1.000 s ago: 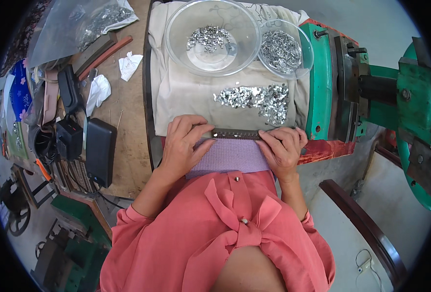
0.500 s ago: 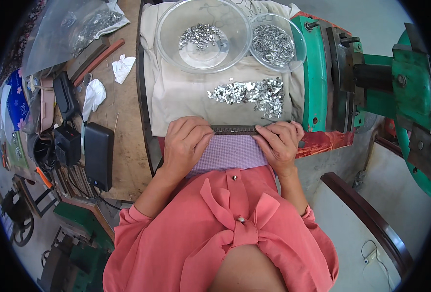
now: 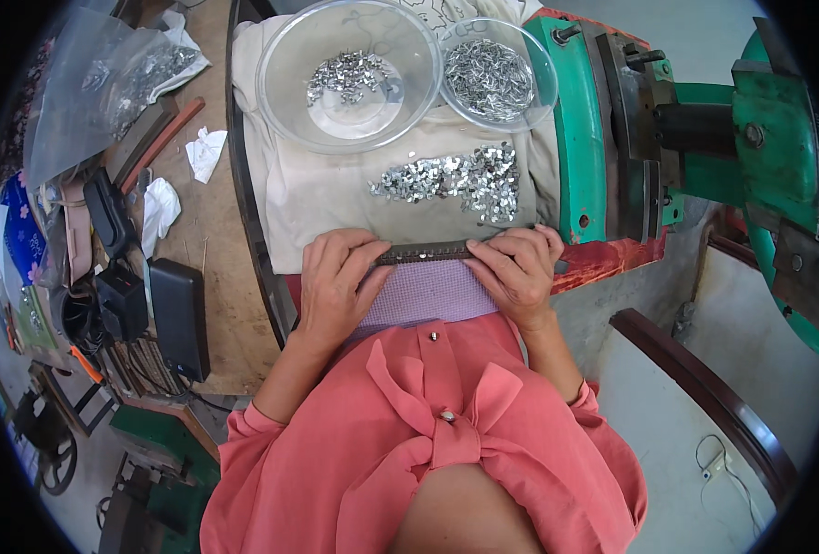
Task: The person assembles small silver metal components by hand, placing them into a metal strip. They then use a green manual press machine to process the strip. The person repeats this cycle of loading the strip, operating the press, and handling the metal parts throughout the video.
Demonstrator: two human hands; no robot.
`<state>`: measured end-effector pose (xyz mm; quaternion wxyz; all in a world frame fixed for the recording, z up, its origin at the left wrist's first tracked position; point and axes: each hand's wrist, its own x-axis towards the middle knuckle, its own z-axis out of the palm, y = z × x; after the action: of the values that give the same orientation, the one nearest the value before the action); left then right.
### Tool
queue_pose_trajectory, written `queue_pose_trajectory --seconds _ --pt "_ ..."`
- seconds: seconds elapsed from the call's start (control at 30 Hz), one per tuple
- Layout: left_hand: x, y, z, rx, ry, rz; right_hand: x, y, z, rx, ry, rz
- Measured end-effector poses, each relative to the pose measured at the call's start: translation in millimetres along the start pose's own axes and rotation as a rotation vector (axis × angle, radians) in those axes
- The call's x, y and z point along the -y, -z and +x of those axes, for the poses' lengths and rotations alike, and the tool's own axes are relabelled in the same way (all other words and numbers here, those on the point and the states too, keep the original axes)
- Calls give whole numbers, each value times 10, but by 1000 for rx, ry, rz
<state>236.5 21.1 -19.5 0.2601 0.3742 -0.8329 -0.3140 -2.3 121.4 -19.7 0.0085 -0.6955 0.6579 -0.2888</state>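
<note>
A dark slotted metal bar [image 3: 425,253] lies crosswise near the cloth's front edge, a few shiny bits showing along it. My left hand [image 3: 337,277] is closed on its left end, thumb below and fingers above. Its right end is pinched by my right hand [image 3: 520,270]. Just beyond the bar, a loose heap of small flat silver metal pieces [image 3: 455,180] spreads over the beige cloth [image 3: 308,198]. A purple checked cloth [image 3: 418,294] shows beneath the bar, in front of me.
Behind the heap stand a large clear bowl [image 3: 278,106] and a smaller clear bowl [image 3: 546,76], both holding metal bits. A green machine [image 3: 576,138] borders the right. On the wooden table [image 3: 234,314] at left lie a black power bank [image 3: 180,319], crumpled tissues [image 3: 160,212] and a plastic bag [image 3: 81,111].
The whole view has shifted slightly, so the bowls and heap appear farther left. The bar has tilted a little, its right end now higher. Both hands keep their hold on it.
</note>
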Motion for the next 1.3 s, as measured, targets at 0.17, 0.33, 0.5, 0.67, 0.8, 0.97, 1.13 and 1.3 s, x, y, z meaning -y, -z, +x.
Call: queue_pose_trajectory --seconds 0.17,0.33,0.5,0.67,0.8,0.97,1.13,1.3 --pt "25 20 21 56 -9 9 -25 5 1 16 -2 2" --pt "55 60 104 102 -20 -31 -24 20 35 39 -1 -9" --pt "60 51 107 112 30 -72 -24 17 36 69 -36 18" --pt "79 33 87 114 48 -77 -20 23 26 102 -48 2" --pt "69 47 66 132 68 -93 -1 39 15 90 -47 -13" --pt "67 39 76 127 23 -99 -28 38 -16 61 -17 -1" --pt "69 101 35 139 -39 -45 -23 41 11 44 39 19" --pt "35 117 -14 161 -70 37 -3 78 -17 91 61 50"
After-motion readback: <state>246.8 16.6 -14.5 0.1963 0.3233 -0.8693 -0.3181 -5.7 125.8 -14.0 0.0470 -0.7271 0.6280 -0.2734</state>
